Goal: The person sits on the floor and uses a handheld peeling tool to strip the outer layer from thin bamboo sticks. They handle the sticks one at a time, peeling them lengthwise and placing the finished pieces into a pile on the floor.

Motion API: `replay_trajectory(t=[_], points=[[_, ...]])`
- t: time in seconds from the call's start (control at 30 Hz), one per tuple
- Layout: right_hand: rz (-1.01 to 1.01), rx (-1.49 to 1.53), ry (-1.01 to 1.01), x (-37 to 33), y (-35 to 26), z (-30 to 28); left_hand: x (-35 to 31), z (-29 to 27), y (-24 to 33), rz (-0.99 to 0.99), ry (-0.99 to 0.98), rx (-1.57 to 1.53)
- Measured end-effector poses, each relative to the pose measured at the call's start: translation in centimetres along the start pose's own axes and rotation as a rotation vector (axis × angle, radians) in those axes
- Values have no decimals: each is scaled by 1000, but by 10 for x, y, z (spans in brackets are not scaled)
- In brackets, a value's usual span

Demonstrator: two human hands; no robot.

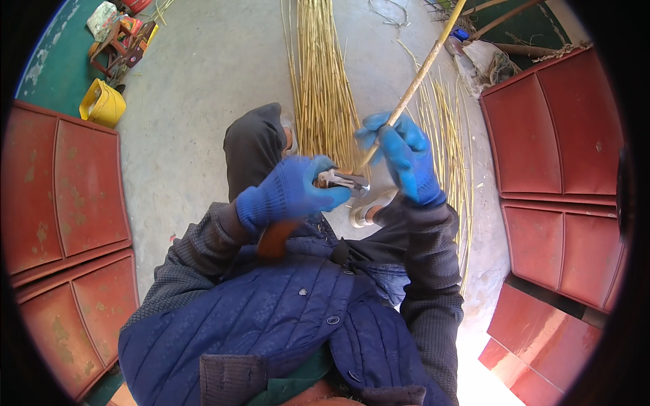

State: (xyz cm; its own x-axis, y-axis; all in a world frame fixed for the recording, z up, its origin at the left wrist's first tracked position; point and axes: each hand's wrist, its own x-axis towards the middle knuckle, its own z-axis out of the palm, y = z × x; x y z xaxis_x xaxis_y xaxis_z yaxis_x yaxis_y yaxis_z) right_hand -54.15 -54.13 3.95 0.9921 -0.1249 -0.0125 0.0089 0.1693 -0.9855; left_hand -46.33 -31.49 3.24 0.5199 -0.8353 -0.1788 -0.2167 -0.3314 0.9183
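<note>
Both hands wear blue gloves. My left hand (294, 189) is closed around a metal hand tool (351, 181) with a shiny rounded end; its exact kind is unclear. My right hand (406, 152) grips a long pale stick (423, 71) between thumb and fingers. That stick slants up and away to the right, and its lower end comes down close to the metal tool. Whether stick and tool touch, I cannot tell. Beyond my hands, a thick bundle of thin yellow-brown stalks (319, 81) lies lengthwise on the floor.
More loose stalks (447, 128) are spread to the right of my legs. Red metal doors (64, 183) stand at the left, and similar red doors (555, 128) at the right. A yellow bucket (103, 103) and a small wooden stool (115, 47) are far left. White sacking (484, 61) lies far right.
</note>
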Motion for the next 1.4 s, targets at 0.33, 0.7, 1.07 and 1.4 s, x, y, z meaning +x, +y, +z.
replay_trajectory(t=[0.33, 0.7, 1.07, 1.4], points=[[-244, 95, 25, 15, -23, 12, -18, 1, -16, 171, -7, 197], [-449, 331, 133, 73, -36, 4, 51, -30, 20, 206, 82, -22], [-104, -362, 485, -56, 58, 31, 112, -5, 30, 166, 197, -168], [-384, -1124, 255, -94, 61, 6, 143, -51, 16, 211, 384, -671]])
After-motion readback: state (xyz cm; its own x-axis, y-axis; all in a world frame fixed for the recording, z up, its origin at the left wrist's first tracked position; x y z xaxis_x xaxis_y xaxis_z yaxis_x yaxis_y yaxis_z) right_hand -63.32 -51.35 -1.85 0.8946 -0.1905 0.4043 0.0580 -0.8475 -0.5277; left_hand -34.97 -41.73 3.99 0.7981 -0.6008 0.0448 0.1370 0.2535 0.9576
